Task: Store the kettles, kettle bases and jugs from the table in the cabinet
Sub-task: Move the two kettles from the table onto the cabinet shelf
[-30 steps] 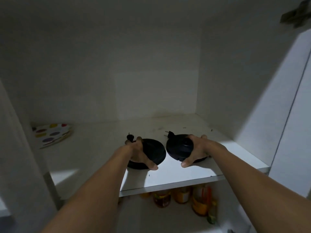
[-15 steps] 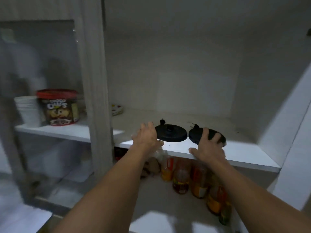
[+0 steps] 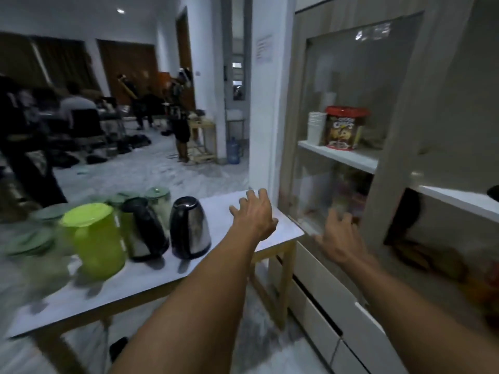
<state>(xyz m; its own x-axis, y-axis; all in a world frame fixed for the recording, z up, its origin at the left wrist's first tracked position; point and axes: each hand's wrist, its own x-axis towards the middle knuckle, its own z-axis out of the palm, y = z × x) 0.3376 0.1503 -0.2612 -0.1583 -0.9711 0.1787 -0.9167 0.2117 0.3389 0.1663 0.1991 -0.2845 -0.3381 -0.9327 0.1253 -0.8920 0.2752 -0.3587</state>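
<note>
Walls: I see white walls (image 3: 81, 25) and a white pillar (image 3: 263, 103) with a paper notice (image 3: 264, 48).
Floor: pale speckled floor (image 3: 151, 171), bags strewn on it.
Light: dim; one ceiling spot (image 3: 120, 11).
Furniture: a wooden stand (image 3: 204, 139) ahead of me, a water bottle (image 3: 233, 151) beside it.
Doors: dark brown panels (image 3: 127, 66) at the far end.
People: figures (image 3: 78, 103) seated and standing, blurred.
</note>
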